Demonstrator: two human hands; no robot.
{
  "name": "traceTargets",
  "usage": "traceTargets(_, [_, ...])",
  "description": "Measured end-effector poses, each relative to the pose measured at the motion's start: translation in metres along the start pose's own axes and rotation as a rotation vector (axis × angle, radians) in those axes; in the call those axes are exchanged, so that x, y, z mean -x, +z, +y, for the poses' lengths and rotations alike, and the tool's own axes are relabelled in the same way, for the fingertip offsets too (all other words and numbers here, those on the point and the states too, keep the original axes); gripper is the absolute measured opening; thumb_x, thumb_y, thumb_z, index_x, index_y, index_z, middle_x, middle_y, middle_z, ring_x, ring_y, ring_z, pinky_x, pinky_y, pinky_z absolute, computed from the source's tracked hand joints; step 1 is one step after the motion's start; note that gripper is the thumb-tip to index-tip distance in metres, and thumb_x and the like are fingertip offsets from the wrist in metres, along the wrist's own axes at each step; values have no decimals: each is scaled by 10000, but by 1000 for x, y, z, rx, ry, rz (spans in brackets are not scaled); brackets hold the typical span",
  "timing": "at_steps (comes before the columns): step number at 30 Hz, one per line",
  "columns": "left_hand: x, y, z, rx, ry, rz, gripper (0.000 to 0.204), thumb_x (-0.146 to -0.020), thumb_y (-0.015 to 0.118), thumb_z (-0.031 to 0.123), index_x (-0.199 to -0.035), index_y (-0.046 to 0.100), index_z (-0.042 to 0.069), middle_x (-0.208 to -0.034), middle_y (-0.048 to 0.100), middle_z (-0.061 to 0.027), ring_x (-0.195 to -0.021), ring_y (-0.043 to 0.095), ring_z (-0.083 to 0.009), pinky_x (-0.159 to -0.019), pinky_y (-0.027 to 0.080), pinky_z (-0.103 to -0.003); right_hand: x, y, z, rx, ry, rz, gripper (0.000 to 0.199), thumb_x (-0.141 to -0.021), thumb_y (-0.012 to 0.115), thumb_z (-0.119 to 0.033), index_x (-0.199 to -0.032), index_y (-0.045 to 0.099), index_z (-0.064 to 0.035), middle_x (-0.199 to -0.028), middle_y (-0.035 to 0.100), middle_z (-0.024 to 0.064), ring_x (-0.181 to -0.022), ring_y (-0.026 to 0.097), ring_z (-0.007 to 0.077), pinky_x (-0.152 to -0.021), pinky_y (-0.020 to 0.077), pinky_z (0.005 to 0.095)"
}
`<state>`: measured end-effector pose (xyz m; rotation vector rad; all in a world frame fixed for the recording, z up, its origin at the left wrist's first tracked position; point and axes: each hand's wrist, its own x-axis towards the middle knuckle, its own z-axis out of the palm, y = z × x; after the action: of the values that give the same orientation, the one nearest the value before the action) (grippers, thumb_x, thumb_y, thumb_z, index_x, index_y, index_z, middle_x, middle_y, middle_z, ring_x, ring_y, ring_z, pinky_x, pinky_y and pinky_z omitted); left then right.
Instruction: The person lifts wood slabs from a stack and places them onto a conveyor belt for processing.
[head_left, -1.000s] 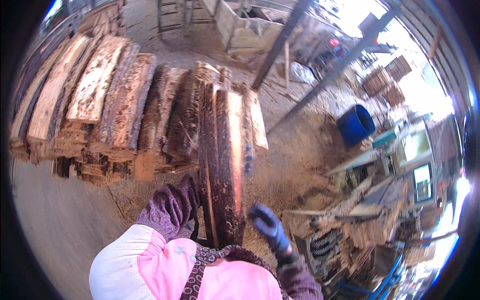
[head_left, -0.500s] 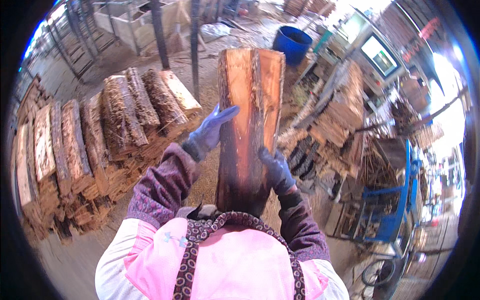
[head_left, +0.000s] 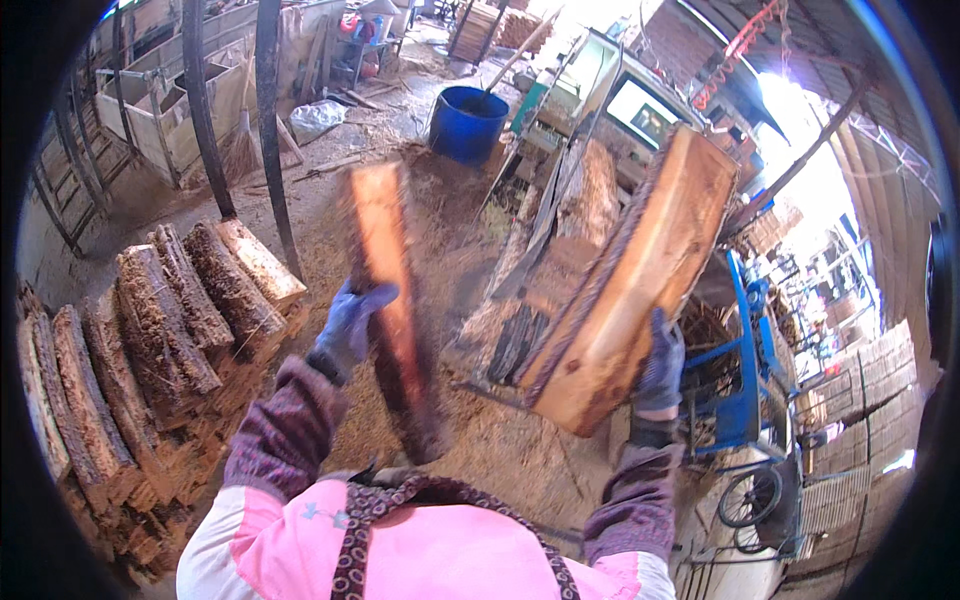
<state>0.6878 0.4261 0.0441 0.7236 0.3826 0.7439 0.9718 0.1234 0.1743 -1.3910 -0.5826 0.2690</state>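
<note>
At centre frame, two rough-sawn timber slabs are held apart in the air. The narrow slab (head_left: 392, 300) stands near upright, left of centre, gripped on its left edge about mid-length by the gloved left hand (head_left: 348, 325), fingers curled round it. The wide slab (head_left: 630, 285) leans to the upper right, bark along its left edge; the gloved right hand (head_left: 662, 365) is clamped on its lower right edge.

Judgement on handling: both pieces look rigid and dense, the wide one clearly the heavier. Surfaces appear coarse and splintery, so grip should be sure but gloves are warranted. Bark edges may flake off under pressure; sawn faces and edges offer the sounder hold, with a hand near the lower end to carry the weight.

Surroundings: stacked bark-faced offcuts (head_left: 150, 330) fill the left and lower left, over a sawdust-covered floor (head_left: 500, 450). A blue round tub (head_left: 467, 122) stands at upper centre. A blue metal cart (head_left: 740, 380) sits at right. A pale rectangular panel (head_left: 645, 108), possibly a screen or sign, shows at upper right; no packages or labels can be made out.
</note>
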Motion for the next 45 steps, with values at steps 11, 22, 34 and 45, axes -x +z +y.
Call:
traceTargets(11, [75, -46, -7, -518, 110, 179, 380, -742, 768, -14, -1100, 657, 49, -1013, 676, 15, -911, 605, -102, -844, 503, -290, -316, 30, 47, 1674, 21, -8, 570, -903, 407, -514, -1109, 667, -50, -1143, 617, 267, -1129, 576, 393, -953, 462, 465])
traceTargets(22, [30, 128, 26, -2062, 272, -831, 572, -759, 596, 173, -1327, 534, 152, -1061, 687, -108, -965, 665, -327, -839, 519, -415, 54, 120, 7, 1225, -829, -698, 507, -842, 667, -293, -1316, 542, -164, -1064, 672, 103, -1004, 645, 267, -752, 539, 427])
traceTargets(34, [51, 104, -60, -1305, 661, -1147, 467, -834, 658, 266, -1263, 562, 108, -1208, 611, -162, -1020, 633, -337, -848, 530, -411, 179, -94, 109, 172, 28, 474, 493, -841, 736, -126, -1281, 554, 4, -1220, 605, 27, -1085, 551, 143, -982, 397, 283])
traceTargets(45, [53, 8, -28, -1445, 271, -553, 409, -811, 706, 206, -1179, 619, 52, -1145, 654, -166, -1042, 642, -322, -894, 514, -375, -119, -279, 172, 216, 210, 243, 373, -898, 667, -215, -1211, 596, -25, -1046, 632, 34, -876, 548, 137, -818, 450, 288])
